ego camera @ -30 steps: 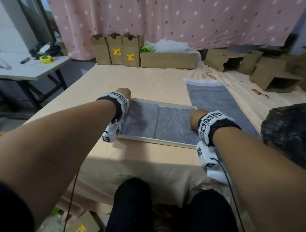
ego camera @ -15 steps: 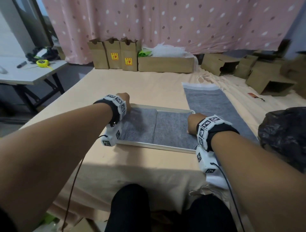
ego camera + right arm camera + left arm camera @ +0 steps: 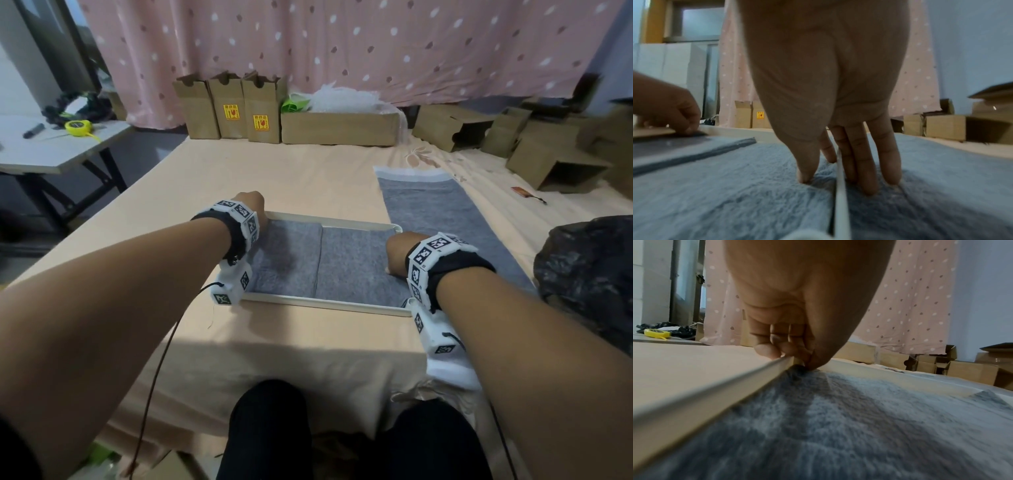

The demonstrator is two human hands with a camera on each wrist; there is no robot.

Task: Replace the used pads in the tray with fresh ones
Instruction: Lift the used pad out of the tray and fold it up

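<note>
We list a shallow cream tray, rectangular, flat on the peach cloth; inside it we count two grey felt-like pads, the left pad overlapping the edge of the right pad, both flat and filling the tray floor; a third grey pad, longer, with a white far end, just beside the tray's right side.

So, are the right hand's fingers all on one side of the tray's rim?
No: the right hand straddles the tray's rim, thumb inside, other fingers outside.

L hand pinches tray rim; grey pad inside.
</note>
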